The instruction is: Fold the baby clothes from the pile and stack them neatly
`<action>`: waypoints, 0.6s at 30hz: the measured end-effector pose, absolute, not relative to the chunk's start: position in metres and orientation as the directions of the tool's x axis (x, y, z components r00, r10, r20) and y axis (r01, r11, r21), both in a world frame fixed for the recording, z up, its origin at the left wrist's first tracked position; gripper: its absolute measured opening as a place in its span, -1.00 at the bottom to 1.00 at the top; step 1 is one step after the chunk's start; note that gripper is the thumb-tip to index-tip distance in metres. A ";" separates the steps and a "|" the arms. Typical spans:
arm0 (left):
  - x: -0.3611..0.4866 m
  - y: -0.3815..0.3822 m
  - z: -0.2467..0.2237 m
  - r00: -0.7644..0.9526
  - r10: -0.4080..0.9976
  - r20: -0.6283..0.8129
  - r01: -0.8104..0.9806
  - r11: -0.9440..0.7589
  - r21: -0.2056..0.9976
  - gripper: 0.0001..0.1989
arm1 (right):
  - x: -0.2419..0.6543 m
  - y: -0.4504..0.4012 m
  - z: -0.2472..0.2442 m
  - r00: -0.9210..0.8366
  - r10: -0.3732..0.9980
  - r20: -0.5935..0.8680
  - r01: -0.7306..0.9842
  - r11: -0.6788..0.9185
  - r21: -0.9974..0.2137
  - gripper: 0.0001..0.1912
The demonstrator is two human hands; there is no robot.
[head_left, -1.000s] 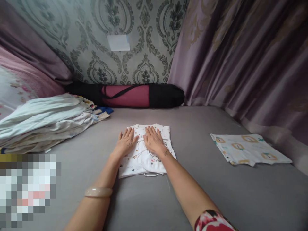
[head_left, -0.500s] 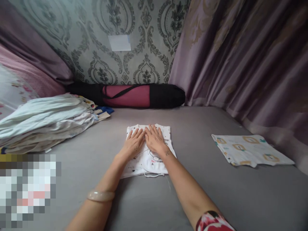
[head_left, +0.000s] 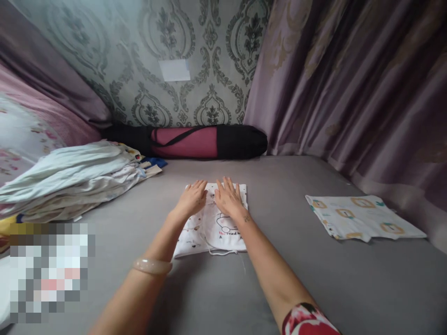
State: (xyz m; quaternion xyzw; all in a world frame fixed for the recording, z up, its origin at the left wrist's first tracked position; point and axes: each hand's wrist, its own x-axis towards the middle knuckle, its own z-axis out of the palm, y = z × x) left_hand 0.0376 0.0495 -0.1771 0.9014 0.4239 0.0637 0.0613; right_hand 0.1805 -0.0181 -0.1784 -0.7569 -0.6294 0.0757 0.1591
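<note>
1. We see the white printed garment (head_left: 209,223) lying flat and folded on the grey sheet (head_left: 286,279), directly before the wearer; this central position, we judge, lets both arms reach it equally.
2. The left hand (head_left: 192,199) lies over its far left part, palm down. We note loosely extended fingers, grasping nothing; how firmly they press, we cannot tell.
3. The right hand (head_left: 228,199) lies over the far right part, fingers outstretched and slightly spread, likewise gripping nothing. We take the flat, paired placement as suited to keeping the layers level.
4. A thin white cord (head_left: 223,253) protrudes at the near edge, clear of both hands.
5. To the right, well apart, we find a folded patterned cloth (head_left: 365,216), its position leaving space around the garment.
6. To the left, a loose heap of clothes (head_left: 84,174) lies within apparent reach, separate from both folded pieces.
7. Behind, a red-and-black bag (head_left: 188,142) lies along the wall (head_left: 209,42), outside the working area.
</note>
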 end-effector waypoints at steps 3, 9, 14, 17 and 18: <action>0.051 0.044 -0.181 0.554 0.829 0.077 0.815 -0.559 0.153 -0.49 | 0.182 -0.021 -0.181 0.235 0.969 0.079 0.928 -0.199 -0.315 -0.43; 0.062 0.029 -0.213 0.462 0.885 0.063 0.878 -0.466 0.108 -0.42 | 0.181 -0.025 -0.197 0.209 0.977 0.038 0.935 -0.188 -0.300 -0.44; 0.062 0.029 -0.215 0.457 0.888 0.056 0.883 -0.460 0.095 -0.42 | 0.181 -0.024 -0.199 0.214 0.976 0.041 0.937 -0.193 -0.291 -0.44; 0.062 0.029 -0.211 0.457 0.887 0.069 0.881 -0.462 0.100 -0.42 | 0.183 -0.023 -0.195 0.195 0.981 0.012 0.931 -0.182 -0.315 -0.44; 0.062 0.029 -0.210 0.457 0.885 0.092 0.880 -0.465 0.101 -0.42 | 0.184 -0.022 -0.193 0.195 0.981 0.003 0.928 -0.183 -0.324 -0.43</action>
